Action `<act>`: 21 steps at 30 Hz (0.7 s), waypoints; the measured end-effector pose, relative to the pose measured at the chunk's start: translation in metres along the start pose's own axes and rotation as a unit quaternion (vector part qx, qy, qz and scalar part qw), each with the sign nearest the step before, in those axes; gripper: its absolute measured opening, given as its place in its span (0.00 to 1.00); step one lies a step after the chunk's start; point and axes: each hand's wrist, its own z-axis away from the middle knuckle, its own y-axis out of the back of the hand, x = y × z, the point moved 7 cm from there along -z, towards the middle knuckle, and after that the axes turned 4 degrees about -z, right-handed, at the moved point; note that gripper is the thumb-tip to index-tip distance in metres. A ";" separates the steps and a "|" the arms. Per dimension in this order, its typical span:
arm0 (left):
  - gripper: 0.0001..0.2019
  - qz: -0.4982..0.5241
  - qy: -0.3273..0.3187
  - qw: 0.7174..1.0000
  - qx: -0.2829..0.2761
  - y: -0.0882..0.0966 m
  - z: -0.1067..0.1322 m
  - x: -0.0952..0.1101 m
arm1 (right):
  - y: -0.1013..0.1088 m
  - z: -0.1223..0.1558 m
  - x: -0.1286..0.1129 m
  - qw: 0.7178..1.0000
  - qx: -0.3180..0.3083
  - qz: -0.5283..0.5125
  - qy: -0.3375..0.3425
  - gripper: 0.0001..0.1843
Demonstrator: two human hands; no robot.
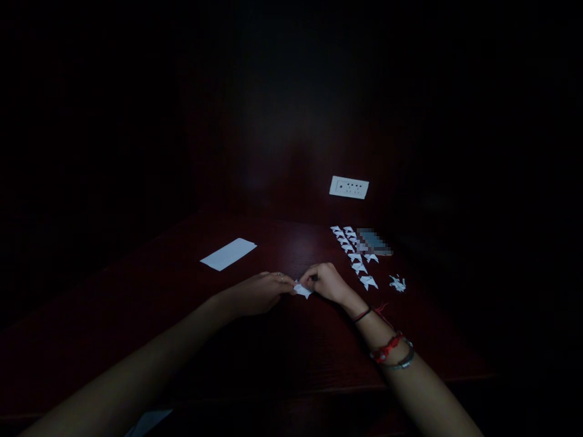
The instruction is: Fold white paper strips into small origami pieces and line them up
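Note:
Between my two hands, low over the dark red table (291, 340), is a small folded white paper piece (303, 291) with pointed corners. My left hand (262, 292) pinches its left edge between thumb and fingers. From the other side my right hand (327, 282) has its fingers closed on the paper's upper right part. The fingertips hide some of its folds. To the right lie rows of similar folded white paper pieces (357, 267), partly overlapping one another.
A stack of white paper strips (229, 254) lies left of centre. At the right are small paper scraps (398, 283) and a flat, blurred-out rectangular object (376, 241). A white socket panel (348, 187) is on the dark wall behind. The surroundings are very dim.

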 end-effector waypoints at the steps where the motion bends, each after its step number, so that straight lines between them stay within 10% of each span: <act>1: 0.22 -0.002 0.003 1.000 0.000 0.000 0.000 0.000 | 0.000 0.000 -0.003 1.000 -0.007 0.007 0.012 0.11; 21: 0.21 -0.036 0.010 0.999 0.019 -0.003 0.001 0.001 | -0.002 0.005 -0.015 0.992 -0.044 0.073 0.090 0.06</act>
